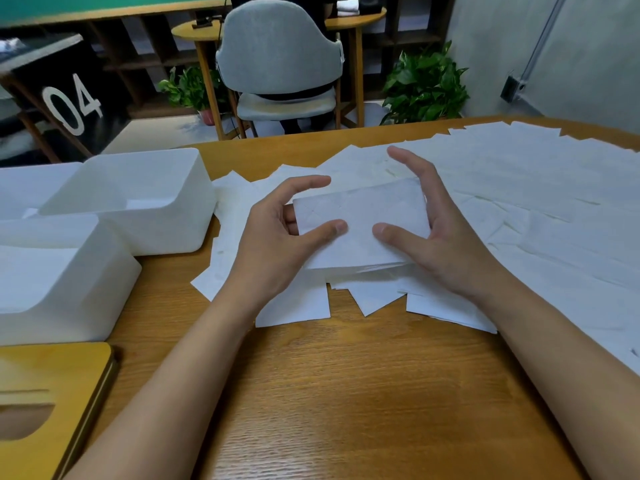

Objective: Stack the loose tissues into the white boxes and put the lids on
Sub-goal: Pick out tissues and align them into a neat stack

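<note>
Wooden table (346,393) fills the head view, its grain running left to right. Past its far edge are a grey chair (280,53) at a small round desk, two potted plants (426,88) on the floor, and a black panel (69,105) marked "04".

Near the middle of the table, a stack of tissues (360,226) lies on a heap of loose tissues (519,202) that spreads over the right half, up to the far right corner. The stack's long axis runs left to right, roughly along the table's near edge, with the right end turned a little toward the far edge. Its broad face is up.

The left hand (277,237) holds the stack's left end, fingers curved round that end and thumb laid on top. The right hand (440,230) stands against the right end, fingers nearly straight and raised, thumb resting on the top sheet.

Along the left edge are two white boxes, both lidless: the far box (138,199) just beside the heap, and the near box (52,271) touching it in front. A wooden lid (45,403) with an oval slot lies at the near left corner.
</note>
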